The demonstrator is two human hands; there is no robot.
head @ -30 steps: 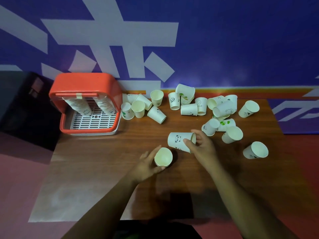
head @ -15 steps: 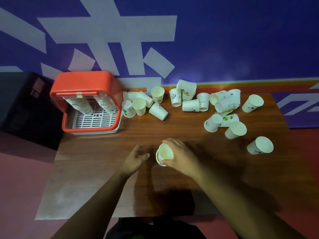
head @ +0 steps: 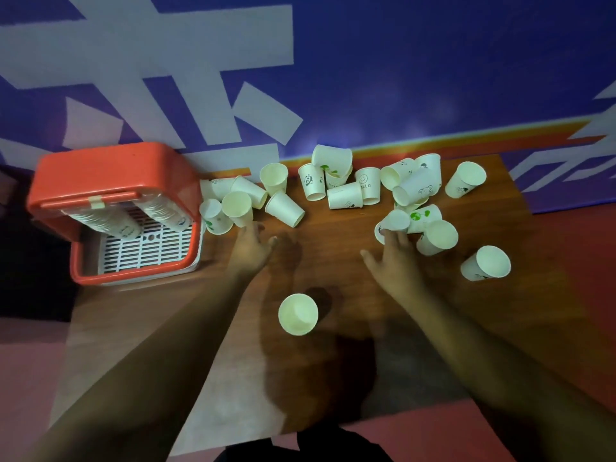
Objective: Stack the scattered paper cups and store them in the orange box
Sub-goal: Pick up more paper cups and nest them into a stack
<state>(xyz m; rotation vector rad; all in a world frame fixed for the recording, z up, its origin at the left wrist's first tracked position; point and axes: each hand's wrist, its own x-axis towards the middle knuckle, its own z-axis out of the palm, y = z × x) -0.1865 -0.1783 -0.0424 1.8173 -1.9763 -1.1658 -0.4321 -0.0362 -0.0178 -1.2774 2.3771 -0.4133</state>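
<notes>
An upright stack of paper cups (head: 297, 314) stands alone on the wooden table (head: 333, 268) between my forearms. My left hand (head: 250, 248) reaches with spread fingers just below the left cluster of cups (head: 237, 208), holding nothing. My right hand (head: 395, 258) stretches toward a tipped cup (head: 395, 223), its fingertips touching it. Several more cups (head: 346, 191) lie scattered along the table's far edge. The orange box (head: 110, 208) stands open at far left with two long cup stacks (head: 166, 213) lying inside.
A single cup (head: 487, 263) lies on its side at the right, another (head: 465, 179) at the far right of the heap. A blue and white wall rises behind the table. The table's near edge is below my arms.
My right hand set one cup into the other and let go; the stack now stands alone. Both hands moved forward, the left toward the left cluster, the right to a cup on the right.
</notes>
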